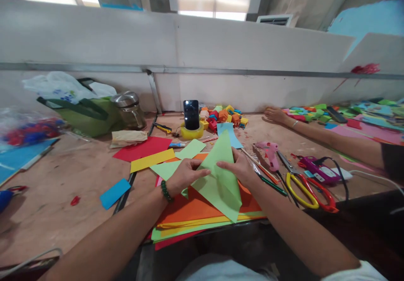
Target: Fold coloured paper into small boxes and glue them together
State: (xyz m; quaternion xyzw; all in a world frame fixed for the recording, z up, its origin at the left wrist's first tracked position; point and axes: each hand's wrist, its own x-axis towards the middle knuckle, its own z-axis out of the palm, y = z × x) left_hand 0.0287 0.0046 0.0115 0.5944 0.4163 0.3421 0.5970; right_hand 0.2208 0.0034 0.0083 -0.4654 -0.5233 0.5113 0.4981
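Note:
A light green sheet of paper [217, 184], folded to a point at its top, is held up between my two hands. My left hand [186, 173] grips its left edge, thumb lying across the front. On the right edge my right hand [238, 167] pinches it, thumb also in front and the other fingers behind. Below lies a stack of coloured paper [179, 209] with orange on top and yellow, green and red edges showing. Loose light green pieces [191, 148] lie just beyond my left hand, beside a yellow strip [153, 160].
Scissors [303, 184], a pink glue gun [269, 152] and a purple device [318, 171] lie to the right. Behind stand a phone [191, 115] on a tape roll [192, 132] and folded paper blocks [222, 117]. Another person's arm [331, 136] reaches in from the right.

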